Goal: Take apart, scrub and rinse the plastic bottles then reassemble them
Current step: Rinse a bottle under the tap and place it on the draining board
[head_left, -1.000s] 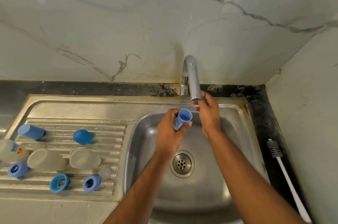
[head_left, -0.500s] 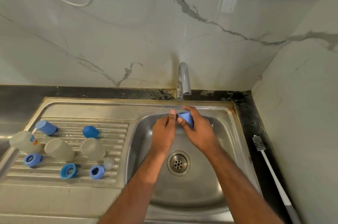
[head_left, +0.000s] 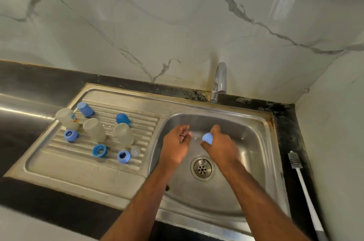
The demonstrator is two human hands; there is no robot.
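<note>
Over the steel sink basin (head_left: 246, 142), my right hand (head_left: 220, 146) grips a light blue bottle cap (head_left: 207, 138), its rounded end poking out to the left. My left hand (head_left: 176, 146) hovers beside it, fingers loosely curled, holding nothing that I can see. On the ribbed drainboard (head_left: 145, 122) lie clear bottle bodies (head_left: 94, 129) (head_left: 123, 134) (head_left: 66, 117), two more blue caps (head_left: 85, 109) (head_left: 123, 119), three blue screw rings (head_left: 70, 135) (head_left: 99, 150) (head_left: 123, 156) and a clear teat (head_left: 135, 151).
The tap (head_left: 219, 81) stands at the back of the basin, with no water seen running. The drain (head_left: 202, 168) sits below my hands. A white bottle brush (head_left: 304, 187) lies on the dark counter to the right, by the side wall.
The cap passed from my left hand to my right. Both hands dropped away from the tap and moved apart over the basin. The view pulled back.
</note>
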